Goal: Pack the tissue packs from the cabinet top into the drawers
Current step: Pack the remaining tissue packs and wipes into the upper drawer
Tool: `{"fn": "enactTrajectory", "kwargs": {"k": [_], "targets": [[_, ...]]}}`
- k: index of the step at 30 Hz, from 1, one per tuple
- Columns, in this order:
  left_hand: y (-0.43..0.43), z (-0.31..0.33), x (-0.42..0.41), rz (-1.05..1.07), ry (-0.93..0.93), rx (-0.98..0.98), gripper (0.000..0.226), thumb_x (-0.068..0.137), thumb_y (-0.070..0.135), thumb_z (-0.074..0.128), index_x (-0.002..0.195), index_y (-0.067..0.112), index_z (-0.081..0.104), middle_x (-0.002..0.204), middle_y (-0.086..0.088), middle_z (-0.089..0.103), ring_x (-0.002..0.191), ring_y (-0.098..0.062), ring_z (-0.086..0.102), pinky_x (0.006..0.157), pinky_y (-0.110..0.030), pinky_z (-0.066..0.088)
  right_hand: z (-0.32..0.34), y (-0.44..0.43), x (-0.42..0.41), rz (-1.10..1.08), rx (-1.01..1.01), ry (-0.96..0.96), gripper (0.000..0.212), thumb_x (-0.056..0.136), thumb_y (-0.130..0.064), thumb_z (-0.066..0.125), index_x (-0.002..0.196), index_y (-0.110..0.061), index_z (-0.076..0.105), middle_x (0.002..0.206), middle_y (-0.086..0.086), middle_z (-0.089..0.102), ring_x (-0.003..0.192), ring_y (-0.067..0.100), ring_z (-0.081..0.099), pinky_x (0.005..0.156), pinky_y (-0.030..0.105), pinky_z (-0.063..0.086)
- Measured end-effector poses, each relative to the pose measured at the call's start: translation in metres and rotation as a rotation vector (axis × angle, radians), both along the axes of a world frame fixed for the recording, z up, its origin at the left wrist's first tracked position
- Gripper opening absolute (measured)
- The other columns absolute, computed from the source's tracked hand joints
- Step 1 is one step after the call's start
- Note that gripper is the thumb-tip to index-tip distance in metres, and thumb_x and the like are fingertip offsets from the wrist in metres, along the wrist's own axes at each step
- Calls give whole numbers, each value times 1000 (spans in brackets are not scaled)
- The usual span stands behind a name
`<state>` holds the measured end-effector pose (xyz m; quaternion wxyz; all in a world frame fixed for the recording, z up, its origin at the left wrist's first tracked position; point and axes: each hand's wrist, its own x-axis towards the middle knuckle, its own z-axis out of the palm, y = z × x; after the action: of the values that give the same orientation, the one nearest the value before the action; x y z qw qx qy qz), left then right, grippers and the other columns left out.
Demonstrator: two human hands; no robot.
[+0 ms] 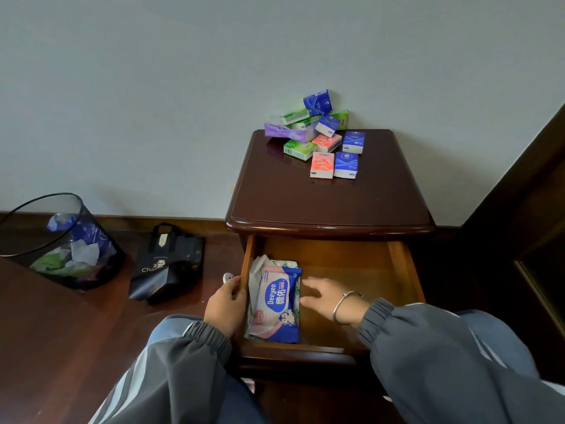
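Drawer (399,264) is pulled out, with a blue-and-pink wipes pack (279,304) lying at its left side. Left hand (226,304) grips the drawer's left wall. Right hand (327,296) is inside beside the wipes, fingers loose, holding nothing. Tissue packs (318,133) sit heaped at the back of the cabinet top (305,203). The floor bin (18,240) holds crumpled wrappers.

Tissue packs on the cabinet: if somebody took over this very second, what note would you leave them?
Left hand grips the left wall of the open drawer.
Right hand is open inside the drawer, fingers by the Deeyeo wipes pack lying at the drawer's left side; contact unclear.
Tissue packs all sit piled at the back of the cabinet top.
Done: the drawer is open. Left: move every tissue pack into the drawers.
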<state>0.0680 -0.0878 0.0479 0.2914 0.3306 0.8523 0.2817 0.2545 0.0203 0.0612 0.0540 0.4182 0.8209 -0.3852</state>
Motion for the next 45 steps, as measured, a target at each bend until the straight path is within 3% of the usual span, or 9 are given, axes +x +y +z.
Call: {"fn": "enactTrajectory", "kwargs": {"k": [5,8,13,17,20,27,33,38,45], "targets": [[16,12,-1,-11,151,83,45,96,22,54,139,14,46,133,-8,58,116,-21,58,95,-33,47,45,35,50,-150,327,259,36,91,-35,53,125,-21,57,131,-3,56,121,11,50,96,22,40],[36,34,1,-96,252,221,39,94,20,55,133,14,52,126,-6,60,110,-16,58,89,-25,45,62,71,83,-306,546,359,29,88,-25,61,114,-12,63,118,5,63,111,20,57,92,23,39],[84,72,18,-265,375,388,39,95,19,55,133,12,51,128,-5,56,117,-18,54,95,-24,40,54,141,104,-427,579,156,51,92,-35,52,135,-8,45,146,12,40,138,27,32,112,38,26],[139,87,31,-316,378,354,47,94,27,56,137,11,45,135,-10,49,124,-22,48,103,-31,38,42,176,84,-380,535,-122,64,93,-54,35,145,-16,28,156,5,20,144,25,15,114,48,22],[178,89,36,-310,336,283,54,94,34,56,140,11,41,140,-11,44,129,-25,45,108,-38,37,29,183,70,-395,536,-263,69,90,-65,23,147,-25,19,158,-2,12,146,20,8,113,51,15],[260,85,42,-215,155,170,67,89,45,58,139,7,36,139,-13,41,127,-31,44,106,-46,38,16,180,69,-423,672,-264,69,89,-65,17,148,-28,16,158,-2,14,145,20,10,114,50,15],[309,77,58,-133,256,130,79,82,54,63,142,11,34,141,-13,44,130,-34,41,102,-46,36,11,180,68,-454,729,-259,68,88,-65,18,147,-30,19,157,-3,19,145,19,14,114,49,17],[323,72,43,-120,143,114,74,81,40,68,141,8,38,137,-16,46,127,-34,45,105,-44,40,7,182,68,-471,759,-260,69,87,-65,18,146,-31,22,155,-3,23,144,19,18,112,49,19],[310,71,6,-76,-149,113,42,75,20,75,110,2,65,110,-17,69,100,-30,67,91,-45,55,9,180,68,-464,740,-257,68,88,-64,20,146,-30,23,155,-2,23,144,20,18,112,49,19]]}}
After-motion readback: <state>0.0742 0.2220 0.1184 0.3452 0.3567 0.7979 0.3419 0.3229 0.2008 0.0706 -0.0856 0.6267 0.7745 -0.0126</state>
